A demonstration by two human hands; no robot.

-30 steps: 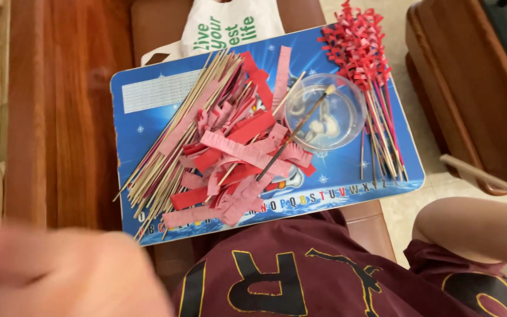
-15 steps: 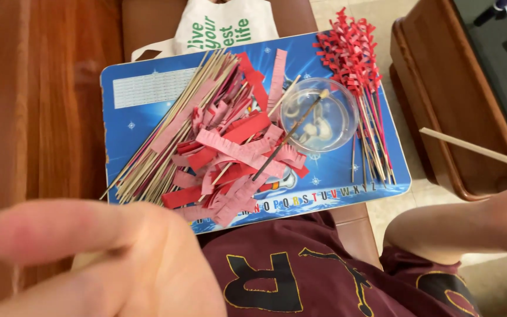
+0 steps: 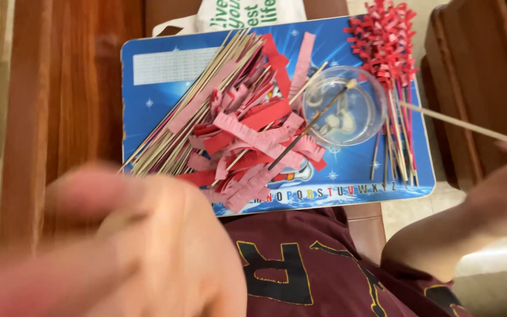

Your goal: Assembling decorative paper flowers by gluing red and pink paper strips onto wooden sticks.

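My left hand [image 3: 118, 246] fills the lower left, very close to the camera and blurred; its fingers look curled and nothing shows in it. My right hand [image 3: 503, 188] at the right edge pinches a thin wooden stick [image 3: 459, 123] that points left toward a clear bowl [image 3: 353, 111]. A dark brush [image 3: 306, 138] rests across the bowl. The bowl stands on a blue tray [image 3: 148, 117] on my lap, beside a heap of pink and red fringed paper strips [image 3: 247, 147] and a bundle of bare sticks [image 3: 189, 114].
Several sticks wrapped with red paper curls [image 3: 382, 38] lie along the tray's right side. A white bag [image 3: 242, 12] sits behind the tray. A wooden seat [image 3: 71, 88] lies to the left, and brown wooden furniture [image 3: 476, 64] stands to the right.
My left hand has risen nearer the camera and covers more of the lower left. My right hand with the stick has come in from the right edge, its tip closer to the bowl.
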